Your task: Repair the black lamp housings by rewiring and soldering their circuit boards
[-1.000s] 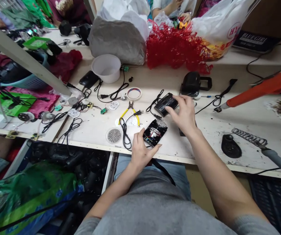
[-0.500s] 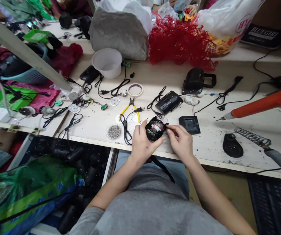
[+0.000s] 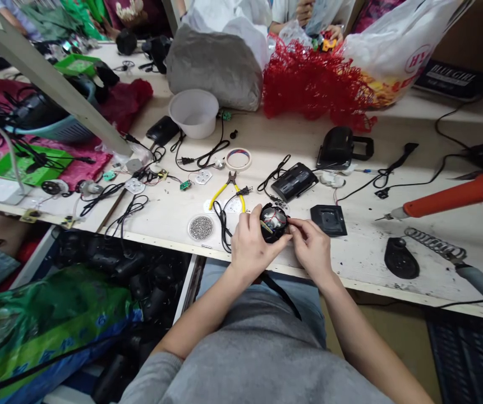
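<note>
An opened black plastic housing (image 3: pixel 275 223) with red wires, a pale round part and a small board inside is held just over the table's front edge. My left hand (image 3: pixel 252 242) wraps round its left side, thumb along the near side. At the right rim, my right hand (image 3: pixel 311 244) pinches with thumb and forefinger; whether a small part lies between the fingertips is hidden. Beyond the hands are yellow-handled cutters (image 3: pixel 229 191), a black ribbed case (image 3: pixel 294 181) and a looped black cord (image 3: pixel 223 224). A square black frame (image 3: pixel 329 220) lies right of my right hand.
A dish of small metal pieces (image 3: pixel 201 228) stands front left, a white tub (image 3: pixel 193 114) and tape roll (image 3: pixel 238 159) behind. An orange electric screwdriver (image 3: pixel 443 196) and a soldering iron (image 3: pixel 477 280) in its coil holder are at right. An open drawer (image 3: pixel 186 280) holds black parts.
The housing has turned and tilted slightly in my hands, shifting a little right. Both hands stay on it. The whole view has moved slightly.
</note>
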Demonstrator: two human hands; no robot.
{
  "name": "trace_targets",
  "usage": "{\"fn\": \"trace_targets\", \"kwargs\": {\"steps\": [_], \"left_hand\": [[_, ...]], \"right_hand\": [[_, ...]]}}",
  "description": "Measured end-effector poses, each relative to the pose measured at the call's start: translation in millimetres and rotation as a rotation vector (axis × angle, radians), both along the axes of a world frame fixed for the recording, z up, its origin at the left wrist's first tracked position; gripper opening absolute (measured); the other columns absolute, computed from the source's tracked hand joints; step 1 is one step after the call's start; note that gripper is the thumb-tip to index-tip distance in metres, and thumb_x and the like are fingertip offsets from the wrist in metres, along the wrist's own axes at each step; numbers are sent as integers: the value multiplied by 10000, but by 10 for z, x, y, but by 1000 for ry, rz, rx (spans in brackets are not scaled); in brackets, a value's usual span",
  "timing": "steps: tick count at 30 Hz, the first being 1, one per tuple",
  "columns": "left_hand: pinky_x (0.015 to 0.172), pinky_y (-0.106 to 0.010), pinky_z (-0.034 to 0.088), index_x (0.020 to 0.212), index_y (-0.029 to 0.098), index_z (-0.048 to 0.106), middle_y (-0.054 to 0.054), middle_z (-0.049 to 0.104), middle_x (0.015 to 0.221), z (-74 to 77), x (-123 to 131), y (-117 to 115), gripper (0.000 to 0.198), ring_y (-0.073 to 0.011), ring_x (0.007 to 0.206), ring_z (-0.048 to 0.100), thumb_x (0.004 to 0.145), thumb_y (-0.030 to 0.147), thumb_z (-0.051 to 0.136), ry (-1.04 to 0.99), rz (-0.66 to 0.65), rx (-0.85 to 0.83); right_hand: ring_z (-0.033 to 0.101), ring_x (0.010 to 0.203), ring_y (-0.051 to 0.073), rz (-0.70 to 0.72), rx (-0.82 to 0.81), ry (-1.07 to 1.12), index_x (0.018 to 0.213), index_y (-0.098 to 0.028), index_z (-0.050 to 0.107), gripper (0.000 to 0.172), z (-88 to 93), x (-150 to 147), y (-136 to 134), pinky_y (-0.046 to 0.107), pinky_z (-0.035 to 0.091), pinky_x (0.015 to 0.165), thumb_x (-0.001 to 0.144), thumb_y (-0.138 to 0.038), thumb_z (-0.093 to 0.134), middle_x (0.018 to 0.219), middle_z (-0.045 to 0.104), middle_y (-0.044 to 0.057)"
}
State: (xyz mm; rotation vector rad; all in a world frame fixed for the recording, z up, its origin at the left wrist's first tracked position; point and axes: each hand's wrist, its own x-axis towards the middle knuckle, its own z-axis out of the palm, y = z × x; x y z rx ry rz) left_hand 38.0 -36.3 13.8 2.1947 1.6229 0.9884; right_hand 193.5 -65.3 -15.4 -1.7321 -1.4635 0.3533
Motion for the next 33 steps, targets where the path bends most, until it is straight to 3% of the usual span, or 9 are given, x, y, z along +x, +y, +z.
{"fn": "trace_targets", "kwargs": {"steps": [5,11,15,20,26,33], "left_hand": [[752,-362,558,1318,167,478,-90,567,1069,-20,-10,17,816,-259,941,649,701,575,824,-86,-29,-16],[844,-392,563,1195,185,499,-79,549,1080,-73,-41,11,765,-260,1002,637,630,508,901,-155,-95,-38],[910,-426,549,1241,187,458,-93,547,1125,-114,-66,-14,852,-282,1074,616,589,457,936,-159,-136,-56],[929,-426,538,1252,177,446,-106,570,1135,-144,-86,-32,795,-283,1079,615,642,377,915,-172,-132,-2],[860,-400,551,1246,184,447,-96,584,1092,-172,-66,-63,707,-272,1016,639,691,347,852,-180,-104,33],[797,-373,560,1212,182,474,-82,559,1056,-307,-95,-119,645,-252,977,634,694,344,824,-252,-54,37]], "right_hand": [[660,725,200,12,9,13,1007,-204,726,242,0,-11,21,337,550,674,929,-289,513,879,732,68],[676,756,208,30,9,40,980,-213,721,227,0,-16,33,356,560,708,924,-271,508,872,730,62],[689,757,202,41,-8,70,1001,-211,716,227,-7,-3,33,358,569,723,927,-267,508,906,731,63],[686,770,199,46,19,31,960,-207,727,235,79,41,63,353,566,738,932,-244,496,899,733,67],[655,643,166,71,35,135,838,-220,699,114,245,-9,116,296,552,601,846,-260,593,798,732,33],[661,605,154,134,-3,171,816,-217,658,121,229,-79,135,279,563,580,763,-177,557,743,718,17]]}}
